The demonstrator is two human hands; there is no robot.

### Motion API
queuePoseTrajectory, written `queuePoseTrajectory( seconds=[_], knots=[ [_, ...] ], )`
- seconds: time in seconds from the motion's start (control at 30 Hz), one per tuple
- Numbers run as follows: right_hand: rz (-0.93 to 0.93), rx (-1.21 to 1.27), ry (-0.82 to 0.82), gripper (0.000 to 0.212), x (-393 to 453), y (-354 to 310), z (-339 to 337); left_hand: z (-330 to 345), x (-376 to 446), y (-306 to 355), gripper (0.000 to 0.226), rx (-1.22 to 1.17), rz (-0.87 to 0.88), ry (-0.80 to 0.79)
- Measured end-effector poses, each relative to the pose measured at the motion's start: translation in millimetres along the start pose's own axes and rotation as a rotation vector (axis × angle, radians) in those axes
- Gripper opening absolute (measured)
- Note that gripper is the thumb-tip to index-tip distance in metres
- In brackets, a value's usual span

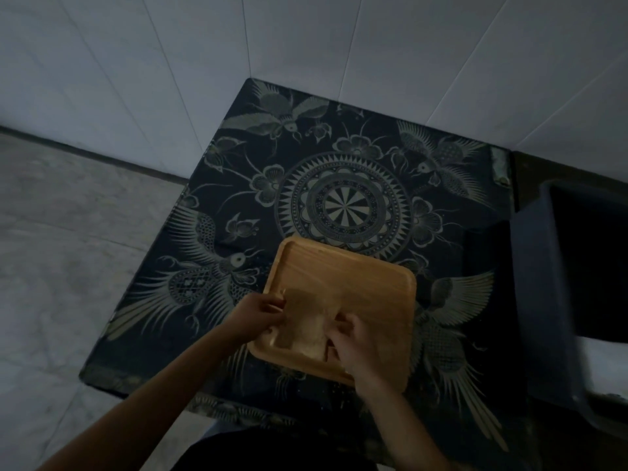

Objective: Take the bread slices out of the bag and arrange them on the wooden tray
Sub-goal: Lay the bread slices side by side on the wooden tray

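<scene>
A square wooden tray (360, 277) lies on a dark patterned tablecloth (343, 185), near the table's front edge. Over its near left part I hold a clear plastic bag of bread slices (306, 321); the pale slices show through the film. My left hand (261, 312) pinches the bag's left edge. My right hand (353, 345) grips the bag from the right, its fingers curled into the plastic. The far and right parts of the tray are bare wood. The light is dim, so the number of slices cannot be told.
A dark blue plastic bin (557, 294) stands right of the table. White tiled walls (306, 45) meet in a corner behind the table. Grey floor (68, 249) lies to the left.
</scene>
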State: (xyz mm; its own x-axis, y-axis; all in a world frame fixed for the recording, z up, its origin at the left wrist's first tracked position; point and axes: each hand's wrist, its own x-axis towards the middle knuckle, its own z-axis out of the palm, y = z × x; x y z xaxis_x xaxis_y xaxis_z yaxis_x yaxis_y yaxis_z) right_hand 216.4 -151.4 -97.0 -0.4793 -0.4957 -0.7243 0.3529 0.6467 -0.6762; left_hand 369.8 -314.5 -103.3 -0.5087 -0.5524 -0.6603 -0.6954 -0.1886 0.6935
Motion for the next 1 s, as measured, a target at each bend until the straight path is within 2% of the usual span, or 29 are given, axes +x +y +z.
queuePoseTrajectory(
  seconds=[0.2, 0.53, 0.77, 1.0],
  knots=[
    [0.008, -0.027, 0.043, 0.037, 17, 11, 31, -12, 8, -25, 0.033, 0.030, 0.001, 0.050],
    [-0.034, -0.219, 0.100, 0.032, 32, 28, 37, -11, 8, -32, 0.014, 0.275, 0.142, 0.192],
    [-0.065, -0.288, 0.132, 0.035, 28, 36, 43, -14, 9, -35, 0.012, 0.304, 0.147, 0.188],
    [-0.035, -0.372, 0.112, 0.033, 30, 34, 42, -13, 9, -39, 0.011, 0.305, 0.238, 0.208]
  ],
)
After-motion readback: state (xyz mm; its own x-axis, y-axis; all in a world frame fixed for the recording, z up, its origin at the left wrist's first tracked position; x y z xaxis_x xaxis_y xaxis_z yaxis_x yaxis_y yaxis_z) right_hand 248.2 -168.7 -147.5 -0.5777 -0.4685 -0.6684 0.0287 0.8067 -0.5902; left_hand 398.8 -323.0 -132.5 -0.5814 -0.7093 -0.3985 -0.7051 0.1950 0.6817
